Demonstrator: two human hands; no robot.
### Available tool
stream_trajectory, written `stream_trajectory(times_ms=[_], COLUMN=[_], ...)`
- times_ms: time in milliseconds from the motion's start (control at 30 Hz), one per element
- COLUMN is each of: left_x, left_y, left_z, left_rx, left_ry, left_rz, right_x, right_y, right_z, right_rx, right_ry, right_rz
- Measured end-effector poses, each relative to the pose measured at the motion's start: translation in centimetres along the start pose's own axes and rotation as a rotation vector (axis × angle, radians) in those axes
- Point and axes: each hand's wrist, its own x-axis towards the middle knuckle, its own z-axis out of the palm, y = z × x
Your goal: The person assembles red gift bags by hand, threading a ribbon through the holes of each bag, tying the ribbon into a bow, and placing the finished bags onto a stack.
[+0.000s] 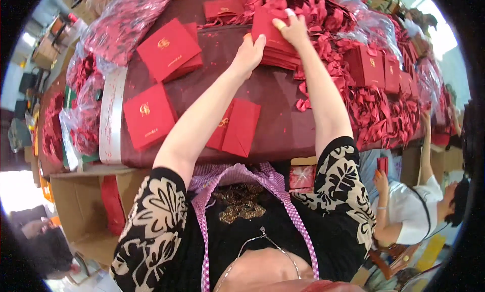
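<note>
A thick stack of flat red paper gift bags point(273, 38) is between my hands at the far middle of the table. My left hand point(248, 55) grips the stack's near left side, thumb against its edge; an orange cover shows on one fingertip. Over the far right corner, my right hand point(294, 32) holds the stack, its thumb and a finger pressed on the top bag. A yellow cover is on that thumb and a white one on a finger. The fingers beyond the stack's edges are partly hidden. Red ribbons point(317, 19) lie bunched beside the stack.
Several red bag piles point(169, 48) with gold marks lie at left, and more red bags point(237, 126) near the front edge. Ribboned bags point(371, 67) crowd the right side. A cardboard box point(83, 206) stands below left. Another person point(411, 208) works at lower right.
</note>
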Motion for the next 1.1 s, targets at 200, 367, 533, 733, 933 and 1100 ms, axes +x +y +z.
stream_trajectory(times_ms=[200,367,533,733,933,1100], left_x=[-1.7,-0.3,-1.9,-7.7,-17.9,-22.1], left_y=[-0.2,-1.6,0.0,1.1,4.3,2.2], left_z=[0.0,-1.0,-1.3,-7.1,-11.6,-11.9], left_rx=[0.228,0.237,0.160,0.404,0.987,1.184], left_ry=[-0.044,-0.047,-0.043,-0.087,-0.100,-0.065], left_rz=[0.001,0.090,0.141,0.369,0.386,0.243], right_x=[-2.5,-3.0,-3.0,-8.2,-21.3,-27.7], right_y=[-3.0,-4.6,-4.2,-5.7,-0.3,-0.4], right_z=[-0.4,-2.6,-4.0,-8.9,-9.7,-10.1], right_rx=[-0.076,-0.015,0.029,0.160,0.083,-0.231], right_ry=[-0.024,-0.050,0.085,0.248,-0.181,-0.132], right_rz=[0.012,0.057,-0.009,-0.375,-0.500,-0.403])
